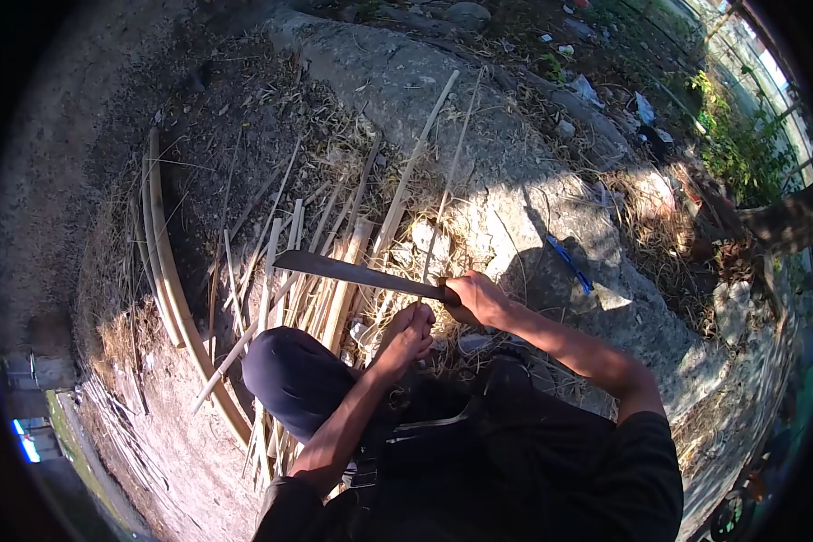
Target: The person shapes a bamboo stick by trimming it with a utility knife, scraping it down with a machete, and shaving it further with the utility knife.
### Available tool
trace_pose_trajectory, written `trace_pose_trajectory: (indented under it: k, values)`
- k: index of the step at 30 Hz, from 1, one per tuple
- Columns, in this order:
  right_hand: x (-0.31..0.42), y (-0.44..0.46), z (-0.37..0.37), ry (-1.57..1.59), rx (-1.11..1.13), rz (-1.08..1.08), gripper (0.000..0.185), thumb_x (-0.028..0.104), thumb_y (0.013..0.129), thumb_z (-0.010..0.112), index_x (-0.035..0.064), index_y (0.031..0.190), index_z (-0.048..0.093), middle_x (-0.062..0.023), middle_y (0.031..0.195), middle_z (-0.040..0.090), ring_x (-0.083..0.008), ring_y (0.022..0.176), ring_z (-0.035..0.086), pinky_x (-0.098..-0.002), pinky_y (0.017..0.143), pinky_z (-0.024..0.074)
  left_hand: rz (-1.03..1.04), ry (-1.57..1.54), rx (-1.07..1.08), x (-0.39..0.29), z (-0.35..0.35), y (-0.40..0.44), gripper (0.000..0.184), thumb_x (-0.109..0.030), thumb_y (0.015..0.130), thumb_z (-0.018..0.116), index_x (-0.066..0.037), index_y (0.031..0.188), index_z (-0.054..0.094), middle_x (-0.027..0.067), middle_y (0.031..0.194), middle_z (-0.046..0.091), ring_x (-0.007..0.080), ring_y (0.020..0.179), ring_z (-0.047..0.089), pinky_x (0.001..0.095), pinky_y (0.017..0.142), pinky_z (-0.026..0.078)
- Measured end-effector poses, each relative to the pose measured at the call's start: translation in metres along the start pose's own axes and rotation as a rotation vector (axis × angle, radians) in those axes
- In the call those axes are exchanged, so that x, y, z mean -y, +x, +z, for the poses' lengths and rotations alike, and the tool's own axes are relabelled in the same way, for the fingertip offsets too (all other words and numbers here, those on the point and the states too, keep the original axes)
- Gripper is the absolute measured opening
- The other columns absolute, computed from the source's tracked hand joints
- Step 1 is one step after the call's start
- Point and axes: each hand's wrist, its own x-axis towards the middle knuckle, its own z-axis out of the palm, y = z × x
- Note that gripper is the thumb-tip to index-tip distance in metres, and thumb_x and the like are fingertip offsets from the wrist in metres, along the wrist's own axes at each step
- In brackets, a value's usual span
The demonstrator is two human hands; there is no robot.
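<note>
My right hand is wrapped round the handle of a machete. Its long dark blade points left across the front of my body, with the tip over a pile of split bamboo. Just below the handle, my left hand is closed on a thin bamboo strip, which runs up and away over the stone. The blade crosses the strip close to my left fingers; whether the edge touches it I cannot tell. Bamboo pieces lie beside my bent knee.
Long curved bamboo lengths lie on the ground at the left. A large rock slab stretches ahead and to the right, with a blue object on it. Shavings lie around my hands. Green plants and litter are at the upper right.
</note>
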Motion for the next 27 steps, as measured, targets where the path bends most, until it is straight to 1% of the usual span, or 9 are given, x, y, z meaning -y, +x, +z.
trace_pose_trajectory:
  k: [1,2,5,16,18,20,21,24,27]
  values:
    - [0.008,0.003,-0.011,0.097,0.204,0.173,0.021,0.006,0.091,0.063,0.0077,0.112,0.061,-0.0104,0.072,0.052,-0.0273,0.065,0.059,-0.0389,0.064,0.0498,0.002,0.012,0.000,0.001,0.001,-0.001,0.033,-0.039,0.112,0.046,-0.009,0.101,0.050,-0.0048,0.067,0.036,0.0049,0.048,0.031,0.0239,0.043,0.026]
    - [-0.007,-0.004,0.003,0.016,-0.077,-0.002,0.016,0.004,0.090,0.065,0.0080,0.105,0.064,-0.0131,0.066,0.057,-0.0312,0.065,0.064,-0.0429,0.063,0.0519,0.009,0.024,-0.001,0.001,0.001,-0.002,0.033,-0.040,0.112,0.046,-0.009,0.102,0.050,-0.0047,0.067,0.036,0.0050,0.048,0.031,0.0239,0.044,0.027]
    - [0.015,0.014,-0.037,0.114,0.125,0.192,0.015,0.003,0.089,0.065,0.0073,0.103,0.064,-0.0146,0.065,0.062,-0.0346,0.066,0.067,-0.0467,0.063,0.0533,0.021,0.030,-0.021,0.005,-0.001,0.005,0.034,-0.040,0.111,0.047,-0.008,0.102,0.050,-0.0047,0.067,0.036,0.0053,0.048,0.032,0.0240,0.044,0.027]
    - [-0.006,0.014,-0.025,0.143,-0.072,0.254,0.010,0.007,0.088,0.067,0.0049,0.097,0.065,-0.0216,0.070,0.065,-0.0346,0.069,0.070,-0.0462,0.058,0.0528,-0.033,0.063,-0.054,0.007,0.000,0.000,0.040,-0.048,0.109,0.049,-0.009,0.102,0.052,-0.0047,0.067,0.037,0.0055,0.049,0.035,0.0242,0.044,0.028]
    - [-0.003,0.010,-0.025,0.216,0.090,0.347,0.009,0.010,0.088,0.067,0.0075,0.097,0.066,-0.0152,0.076,0.064,-0.0297,0.071,0.068,-0.0430,0.070,0.0548,-0.021,0.076,-0.048,0.002,-0.001,-0.001,0.039,-0.048,0.109,0.049,-0.009,0.102,0.052,-0.0046,0.067,0.038,0.0056,0.049,0.035,0.0242,0.044,0.028]
    - [-0.005,-0.007,0.007,-0.639,0.222,-0.030,0.006,0.014,0.089,0.066,0.0107,0.095,0.065,-0.0090,0.079,0.059,-0.0247,0.074,0.065,-0.0404,0.085,0.0522,-0.013,0.086,-0.037,-0.003,0.004,-0.002,0.039,-0.048,0.109,0.048,-0.009,0.102,0.052,-0.0045,0.067,0.038,0.0057,0.049,0.036,0.0243,0.044,0.028]
    - [0.000,-0.012,0.017,-0.579,-0.025,-0.019,0.005,0.015,0.090,0.065,0.0127,0.095,0.065,-0.0070,0.079,0.056,-0.0220,0.071,0.063,-0.0400,0.083,0.0522,-0.031,0.075,-0.042,-0.004,0.007,-0.003,0.036,-0.044,0.111,0.046,-0.011,0.099,0.050,-0.0051,0.068,0.036,0.0049,0.048,0.032,0.0236,0.043,0.026]
    - [-0.004,-0.004,-0.007,0.041,0.147,0.181,0.011,0.016,0.091,0.065,0.0114,0.101,0.066,-0.0096,0.076,0.058,-0.0237,0.068,0.064,-0.0421,0.070,0.0541,-0.056,0.060,-0.037,0.002,0.003,0.000,0.035,-0.044,0.111,0.045,-0.011,0.098,0.050,-0.0051,0.069,0.037,0.0051,0.049,0.033,0.0234,0.044,0.026]
    - [-0.013,-0.003,0.002,0.018,-0.074,0.086,0.017,0.017,0.090,0.067,0.0070,0.103,0.066,-0.0164,0.068,0.061,-0.0330,0.065,0.066,-0.0453,0.062,0.0526,-0.057,0.069,-0.050,0.002,0.002,0.000,0.038,-0.046,0.111,0.046,-0.010,0.100,0.052,-0.0049,0.069,0.039,0.0056,0.050,0.036,0.0237,0.045,0.028]
